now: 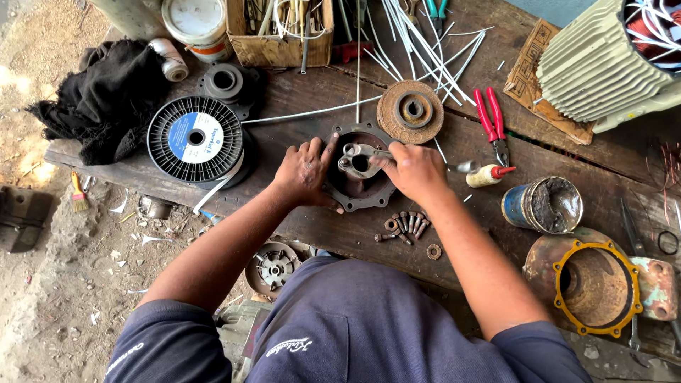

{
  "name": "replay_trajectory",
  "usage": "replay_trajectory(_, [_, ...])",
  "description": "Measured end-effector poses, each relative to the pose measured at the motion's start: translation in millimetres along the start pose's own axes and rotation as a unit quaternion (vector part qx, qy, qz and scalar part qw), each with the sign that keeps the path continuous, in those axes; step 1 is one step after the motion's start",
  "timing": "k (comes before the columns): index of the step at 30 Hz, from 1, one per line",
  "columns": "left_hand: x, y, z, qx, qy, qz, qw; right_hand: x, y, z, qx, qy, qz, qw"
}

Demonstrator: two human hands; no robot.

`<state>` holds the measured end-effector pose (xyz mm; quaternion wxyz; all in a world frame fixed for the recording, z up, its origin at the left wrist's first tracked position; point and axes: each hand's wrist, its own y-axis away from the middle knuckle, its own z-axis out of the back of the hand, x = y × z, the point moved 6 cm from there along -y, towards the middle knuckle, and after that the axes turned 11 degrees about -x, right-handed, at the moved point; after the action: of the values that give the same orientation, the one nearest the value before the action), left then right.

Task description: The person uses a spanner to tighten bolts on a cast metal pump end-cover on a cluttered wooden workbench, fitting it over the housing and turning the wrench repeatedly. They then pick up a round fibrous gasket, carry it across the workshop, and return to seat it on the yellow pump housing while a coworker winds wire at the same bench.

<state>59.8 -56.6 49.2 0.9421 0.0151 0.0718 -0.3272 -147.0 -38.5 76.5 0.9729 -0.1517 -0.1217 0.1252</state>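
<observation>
Motor end cover (358, 186), a dark round casting with a central bore, lies flat on the wooden table (305, 92), directly in front of the person and between both hands. From the head view, the left hand (306, 172) rests on the cover's left rim, fingers spread across it, one finger pointing up toward the centre. The right hand (418, 172) has its grip closed round the handle of a metal tool (365, 153) whose long axis runs roughly left to right, its working end sitting over the bore and the handle trailing toward the right. Both hands are about equally near the centre. Just below the cover lies a cluster of bolts and washers (404, 225); a rusty pulley disc (410, 111) sits just above, and a wire spool (196, 138) lies to the left. Bare board remains toward the near edge.
</observation>
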Motion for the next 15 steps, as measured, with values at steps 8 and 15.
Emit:
replay_trajectory(8, [4,-4,0,0.053,0.002,-0.004,0.999,8,0,2,0.046,0.022,0.003,0.999])
replay_trajectory(15, [5,-5,-2,0.08,0.007,0.009,0.997,13,1,-5,0.089,0.051,-0.02,0.994])
